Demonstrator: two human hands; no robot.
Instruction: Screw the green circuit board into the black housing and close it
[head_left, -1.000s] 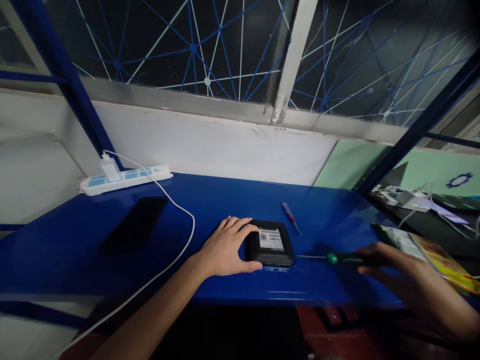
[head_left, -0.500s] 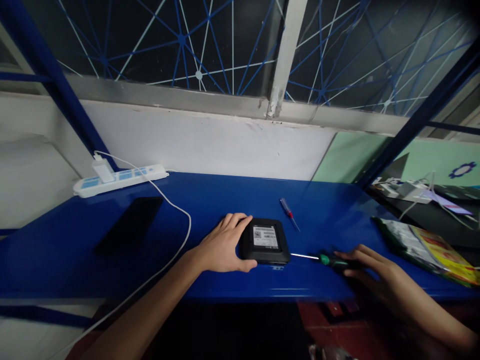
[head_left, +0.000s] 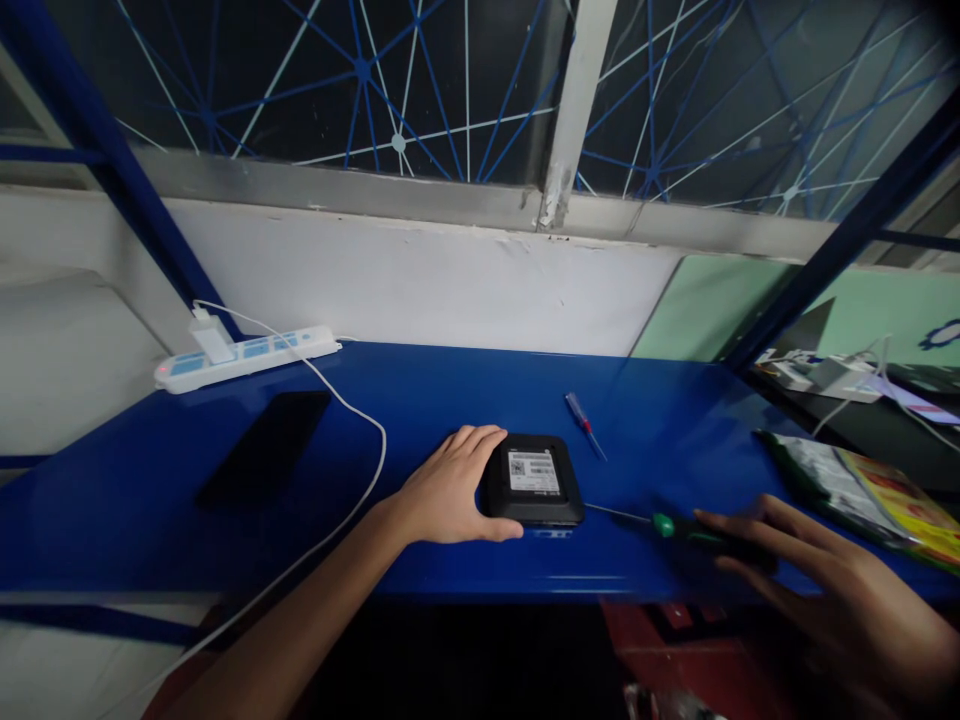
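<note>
A small black device (head_left: 534,482) with a white label lies flat on the blue shelf (head_left: 450,400), near its front edge. My left hand (head_left: 450,490) grips its left side, thumb along the front edge and fingers curled over the top corner. A green-handled screwdriver (head_left: 675,527) lies to the right of the device, its thin shaft pointing at the device's front right corner. My right hand (head_left: 817,580) rests on the screwdriver's handle with fingers stretched out and apart, not wrapped round it.
A small red-handled screwdriver (head_left: 583,418) lies behind the device. A dark phone (head_left: 266,445) lies at the left, beside a white cable (head_left: 360,480) running from a power strip (head_left: 247,357) at the back. A printed packet (head_left: 862,490) sits at the right.
My right hand slid a little to the right along the green screwdriver, and the tool shifted slightly with it. My left hand stayed on the device.
</note>
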